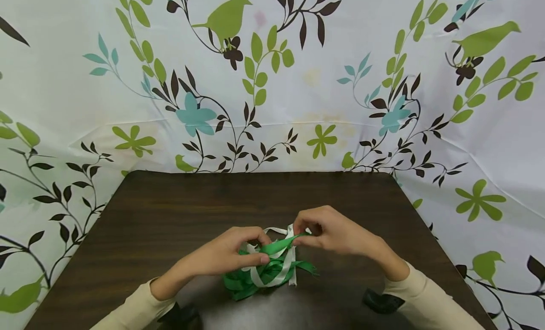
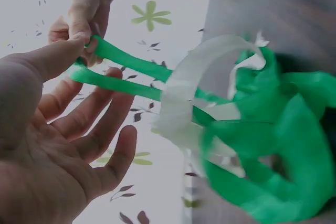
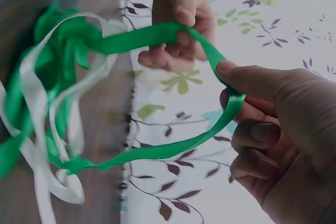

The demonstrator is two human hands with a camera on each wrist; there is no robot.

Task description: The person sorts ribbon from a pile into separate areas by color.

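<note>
A tangled heap of green ribbon [image 1: 242, 285] and white ribbon [image 1: 287, 266] lies on the table between the two hands. My left hand [image 1: 238, 249] pinches a strand of the green ribbon [image 2: 131, 87] between thumb and index finger, the other fingers spread loosely. On the right, my right hand [image 1: 334, 230] pinches the same green ribbon [image 3: 157, 150] between thumb and index finger, its other fingers curled. A green loop runs from both hands back into the heap. White ribbon [image 3: 34, 82] winds through the green in the right wrist view.
The dark wooden table [image 1: 204, 197] extends around the heap. Behind it and at the sides hangs a white cloth [image 1: 264, 145] printed with birds, leaves and flowers. Dark straps [image 1: 383, 301] sit at the sleeves near both wrists.
</note>
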